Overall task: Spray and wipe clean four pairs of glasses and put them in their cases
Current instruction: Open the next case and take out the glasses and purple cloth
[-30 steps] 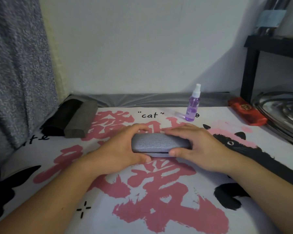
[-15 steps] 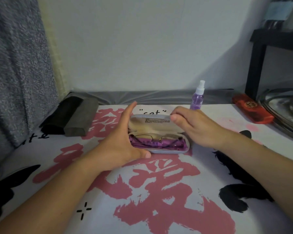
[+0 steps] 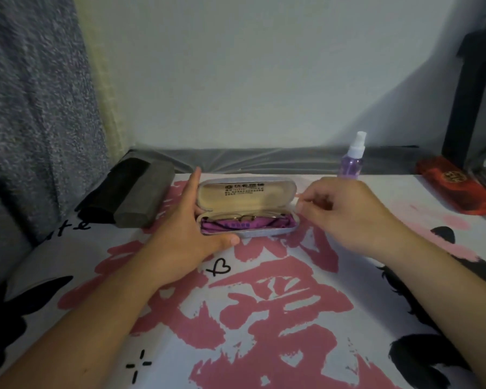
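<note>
My left hand point(image 3: 180, 237) cups the open glasses case's point(image 3: 247, 209) left end, fingers straight, thumb at the front; my right hand point(image 3: 345, 211) hovers loosely curled beside its right end, holding nothing.

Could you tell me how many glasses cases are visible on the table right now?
4: an open grey case at the centre, a black case and a dark grey case side by side at far left, and a red case at far right. Others may lie out of view.
</note>
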